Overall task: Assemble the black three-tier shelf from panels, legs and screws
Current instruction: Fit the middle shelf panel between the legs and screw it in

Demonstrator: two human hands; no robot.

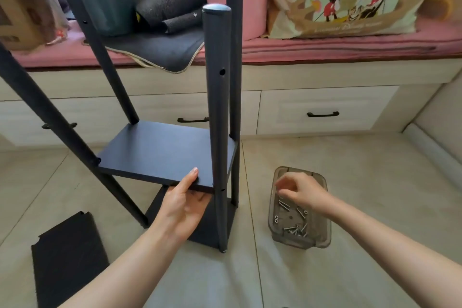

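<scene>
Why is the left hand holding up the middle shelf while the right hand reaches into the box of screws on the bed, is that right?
Nearly. The clear box of screws sits on the floor, not on the bed; the head view shows this. The left hand does hold the middle shelf, and the right hand reaches into the box.

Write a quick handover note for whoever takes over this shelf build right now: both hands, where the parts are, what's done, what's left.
Left hand: grips the front edge of the black rectangular middle panel, holding it level between the four black round legs.
Right hand: fingers curled over the clear plastic tray of silver screws; whether it holds one I cannot tell.
Done: the black bottom panel sits between the legs on the floor.
Left: screw the middle panel to the legs, then fit the third black panel, lying on the tiled floor to the left.
</scene>
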